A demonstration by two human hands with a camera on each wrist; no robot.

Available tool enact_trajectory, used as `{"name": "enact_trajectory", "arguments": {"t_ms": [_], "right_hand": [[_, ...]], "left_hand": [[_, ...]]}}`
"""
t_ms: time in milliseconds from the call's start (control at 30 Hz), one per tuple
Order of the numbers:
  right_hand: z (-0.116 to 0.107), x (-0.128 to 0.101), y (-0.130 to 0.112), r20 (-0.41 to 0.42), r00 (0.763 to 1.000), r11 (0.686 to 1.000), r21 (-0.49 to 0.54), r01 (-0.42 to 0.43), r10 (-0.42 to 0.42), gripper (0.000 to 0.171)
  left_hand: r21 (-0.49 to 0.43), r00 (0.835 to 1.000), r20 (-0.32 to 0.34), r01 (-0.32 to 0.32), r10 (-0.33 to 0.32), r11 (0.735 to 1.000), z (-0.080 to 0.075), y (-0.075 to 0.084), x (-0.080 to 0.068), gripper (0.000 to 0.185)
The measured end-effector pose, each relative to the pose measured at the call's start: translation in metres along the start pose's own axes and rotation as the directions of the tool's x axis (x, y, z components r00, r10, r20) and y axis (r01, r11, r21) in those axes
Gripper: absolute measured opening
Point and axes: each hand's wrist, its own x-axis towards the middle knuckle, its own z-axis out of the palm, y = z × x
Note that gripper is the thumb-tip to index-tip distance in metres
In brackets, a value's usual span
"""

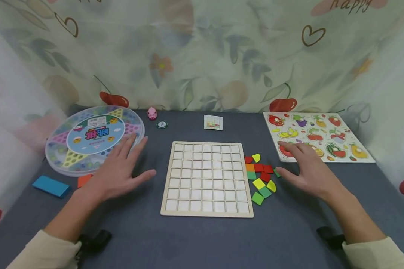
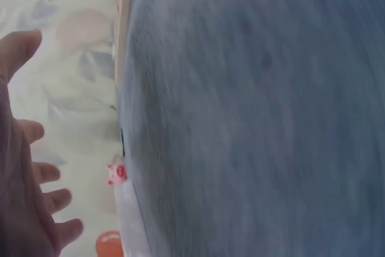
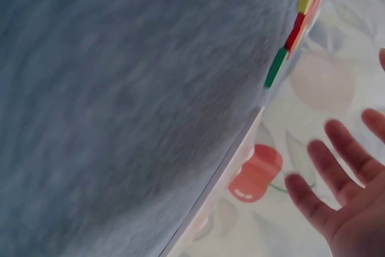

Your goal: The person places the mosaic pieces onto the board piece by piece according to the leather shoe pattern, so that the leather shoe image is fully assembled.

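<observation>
A wooden board with a grid of white squares (image 1: 207, 174) lies in the middle of the table. My left hand (image 1: 116, 172), fingers straight and spread, is to its left, overlapping the edge of a round clear game box (image 1: 95, 134) in the head view. In the left wrist view the left hand (image 2: 24, 191) holds nothing. Small coloured pieces, among them a red square (image 1: 265, 177) and a green square (image 1: 257, 198), lie along the board's right edge. Beside them my right hand (image 1: 306, 172) hovers with extended fingers, overlapping the fruit puzzle board (image 1: 334, 138); it is empty.
Behind the grid board are a small printed card (image 1: 213, 122), a pink pig figure (image 1: 152, 113) and a dark round chip (image 1: 162, 124). A blue block (image 1: 51, 186) and a partly hidden orange block (image 1: 84, 181) lie at left. A patterned curtain (image 1: 202, 56) hangs along the table's back edge.
</observation>
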Motion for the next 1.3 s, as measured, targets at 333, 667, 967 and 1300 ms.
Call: {"name": "enact_trajectory", "arguments": {"t_ms": [333,667,967,1300], "right_hand": [[0.007,0.012,-0.014,0.129,0.992,0.997,0.081,-0.012,0.002,0.042],[0.014,0.017,-0.016,0.319,0.947,0.992,0.108,-0.068,0.030,0.015],[0.012,0.021,-0.020,0.423,0.904,0.992,0.070,-0.105,0.066,0.027],[0.012,0.021,-0.027,0.439,0.886,0.986,0.007,-0.168,0.147,0.030]], "left_hand": [[-0.209,0.997,0.073,-0.005,0.021,0.978,0.014,0.017,0.009,0.093],[-0.178,0.990,0.060,-0.115,0.128,0.977,0.036,0.036,0.020,0.080],[-0.122,0.988,0.080,-0.120,0.131,0.985,0.036,0.031,0.017,0.073],[-0.143,0.988,0.090,-0.114,0.128,0.983,0.039,0.029,0.017,0.075]]}}
